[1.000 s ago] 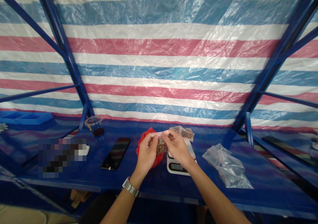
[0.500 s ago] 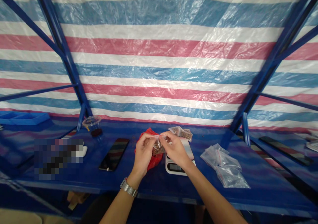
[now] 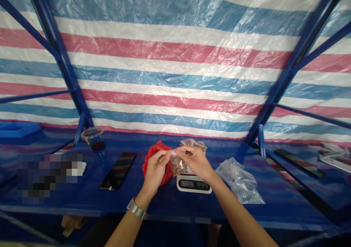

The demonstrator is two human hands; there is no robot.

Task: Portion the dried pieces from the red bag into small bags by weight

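Between them my left hand [image 3: 157, 166] and my right hand [image 3: 196, 161] pinch the top edge of a small clear zip bag [image 3: 178, 166]. Small brown pieces lie in the bag's lower part; I cannot tell their kind. It hangs over the white kitchen scale [image 3: 194, 185], whose plate is mostly hidden by the bag and my right hand. A red plastic bag [image 3: 153, 152] sits behind and beside my left hand. Just beyond my right hand lie filled zip bags [image 3: 202, 144] with similar brown contents.
Empty clear zip bags [image 3: 241, 183] lie in a pile right of the scale. On the left are a black phone [image 3: 118, 171], a clear plastic cup [image 3: 95, 139] with dark liquid and a blue tray [image 3: 19, 129]. Blue metal posts [image 3: 276, 82] frame the blue table [image 3: 137, 199].
The held zip bag has shifted right, from near the red bag to over the scale. More of the red bag and the scale's display now shows. The view has turned slightly right.
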